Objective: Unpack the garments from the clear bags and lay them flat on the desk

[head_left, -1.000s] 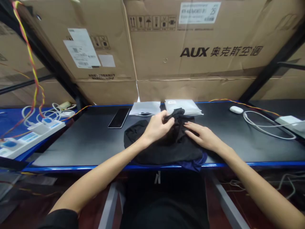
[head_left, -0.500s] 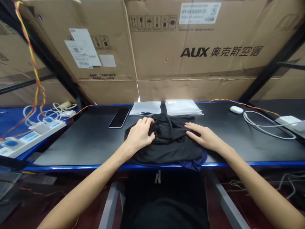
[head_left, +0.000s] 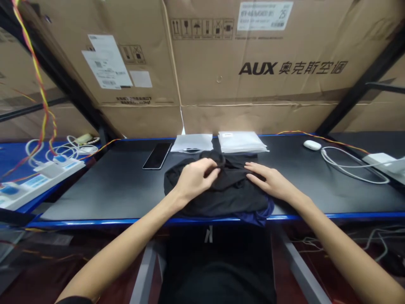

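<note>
A crumpled black cloth garment (head_left: 234, 196) lies in a heap at the table's front edge, with dark blue fabric (head_left: 257, 214) showing beneath its right corner. My left hand (head_left: 198, 177) grips a gathered fold of the black cloth near its upper middle, thumb and fingers curled together. A dark rounded loop of the cloth stands up just behind those fingers. My right hand (head_left: 268, 179) rests on the right side of the heap, its fingers stretched out and apart.
Behind the heap lie a white packet (head_left: 193, 142) with a pen on it and a stack of white packets (head_left: 242, 142). A phone (head_left: 157, 156) is at left, a power strip (head_left: 44, 179) beyond. At right are a white mouse (head_left: 312, 145) and cable (head_left: 351, 169). A large cardboard box (head_left: 205, 90) stands behind.
My left hand has moved right across the black cloth, shifting the raised fold with it. My right hand stays in place on the garment.
</note>
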A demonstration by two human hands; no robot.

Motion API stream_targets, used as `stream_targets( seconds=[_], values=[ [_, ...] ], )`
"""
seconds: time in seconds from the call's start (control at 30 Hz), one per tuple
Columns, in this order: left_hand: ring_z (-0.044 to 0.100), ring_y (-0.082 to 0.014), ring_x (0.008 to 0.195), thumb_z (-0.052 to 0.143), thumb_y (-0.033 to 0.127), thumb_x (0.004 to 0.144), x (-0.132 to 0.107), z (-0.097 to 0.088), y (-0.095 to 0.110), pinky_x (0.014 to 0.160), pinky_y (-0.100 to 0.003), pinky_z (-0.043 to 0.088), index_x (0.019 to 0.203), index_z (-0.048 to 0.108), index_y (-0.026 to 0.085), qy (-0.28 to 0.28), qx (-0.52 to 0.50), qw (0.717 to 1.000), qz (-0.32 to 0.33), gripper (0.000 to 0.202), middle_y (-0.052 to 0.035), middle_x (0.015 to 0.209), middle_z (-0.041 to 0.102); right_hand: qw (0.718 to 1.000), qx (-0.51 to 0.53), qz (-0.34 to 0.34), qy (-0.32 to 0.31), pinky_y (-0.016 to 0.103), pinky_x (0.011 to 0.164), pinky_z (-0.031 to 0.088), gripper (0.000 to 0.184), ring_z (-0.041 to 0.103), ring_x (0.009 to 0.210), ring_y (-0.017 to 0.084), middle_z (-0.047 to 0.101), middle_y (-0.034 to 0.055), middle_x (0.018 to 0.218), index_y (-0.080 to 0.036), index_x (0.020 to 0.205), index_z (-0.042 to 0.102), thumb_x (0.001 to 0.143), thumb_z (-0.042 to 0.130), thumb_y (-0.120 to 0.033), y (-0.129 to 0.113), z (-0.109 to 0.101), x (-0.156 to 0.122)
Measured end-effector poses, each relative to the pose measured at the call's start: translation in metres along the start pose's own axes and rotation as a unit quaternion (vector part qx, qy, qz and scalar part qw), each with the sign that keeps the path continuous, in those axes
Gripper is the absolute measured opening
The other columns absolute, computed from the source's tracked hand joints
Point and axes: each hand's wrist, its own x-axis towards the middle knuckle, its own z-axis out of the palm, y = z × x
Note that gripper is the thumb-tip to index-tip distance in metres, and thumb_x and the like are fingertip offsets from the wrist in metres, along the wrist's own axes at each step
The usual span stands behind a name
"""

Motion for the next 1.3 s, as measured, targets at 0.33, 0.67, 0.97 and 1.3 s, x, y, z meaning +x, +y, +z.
stream_targets(
  seconds=[0.33,0.67,0.97,1.3],
  values=[
    [0.062,-0.0177,0.060,0.062,0.040,0.082,-0.029,-0.060,-0.040,0.060,-0.028,0.040,0.068,0.054,0.023,0.080,0.146,0.963,-0.212,0.024,0.0029,0.062,0.063,1.000,0.005,0.005,-0.005,0.049,0.114,0.045,0.042,0.057,0.132,0.029,0.064,0.0086,0.138,-0.023,0.130,0.068,0.098,0.050,-0.044,0.001,0.000,0.000],
    [0.059,-0.0267,0.122,0.055,0.028,0.086,-0.036,-0.062,-0.066,0.104,-0.038,0.047,0.127,0.056,0.023,0.023,0.129,0.989,-0.071,0.042,-0.0072,0.136,0.060,0.999,0.006,-0.008,0.034,0.048,0.111,0.049,0.036,0.062,0.126,0.028,0.069,0.0058,0.132,-0.026,0.126,0.070,0.096,0.055,-0.040,-0.005,-0.003,0.001],
    [0.065,-0.0235,0.099,0.055,0.037,0.091,-0.011,-0.049,-0.071,0.093,-0.037,0.050,0.118,0.069,0.021,-0.044,0.068,0.996,-0.030,0.034,-0.0067,0.104,0.070,0.996,-0.002,-0.037,0.084,0.052,0.112,0.048,0.026,0.064,0.123,0.028,0.071,0.0040,0.128,-0.030,0.110,0.078,0.095,0.057,-0.034,-0.005,-0.002,0.000],
    [0.063,-0.0236,0.112,0.056,0.032,0.087,-0.019,-0.067,-0.053,0.105,-0.039,0.046,0.085,0.068,0.021,0.000,-0.028,1.000,0.000,0.016,-0.0064,0.118,0.070,0.985,0.082,-0.027,0.152,0.048,0.105,0.054,0.023,0.071,0.111,0.028,0.079,0.0023,0.108,-0.030,0.102,0.079,0.094,0.059,-0.037,-0.027,-0.024,-0.003]
  ],
)
